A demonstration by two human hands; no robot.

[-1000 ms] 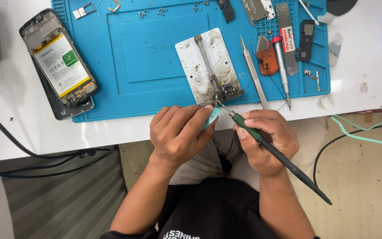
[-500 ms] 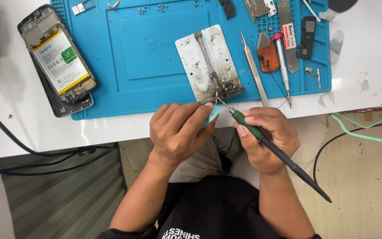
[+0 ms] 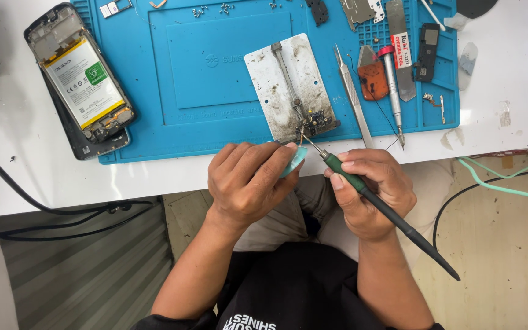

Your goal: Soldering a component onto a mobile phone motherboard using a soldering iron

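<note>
Hands meet at the near edge of a white table, both forearms rising from the bottom of the head view and angling inward. The right hand has its grip closed pen-style around a green-handled soldering iron, whose black shaft trails back past the wrist while its metal tip points up and left to a small circuit board. That board sits clamped at the lower end of a stained metal holder plate, which lies on a blue work mat. The left hand, knuckles up and fingers curled, has its grip closed on a pale teal tool; what its far end touches cannot be made out, though it lies just beside the iron's tip. Tweezers and a red-collared screwdriver rest on the mat to the right of the plate. An opened phone with its battery exposed lies at the mat's left edge.
</note>
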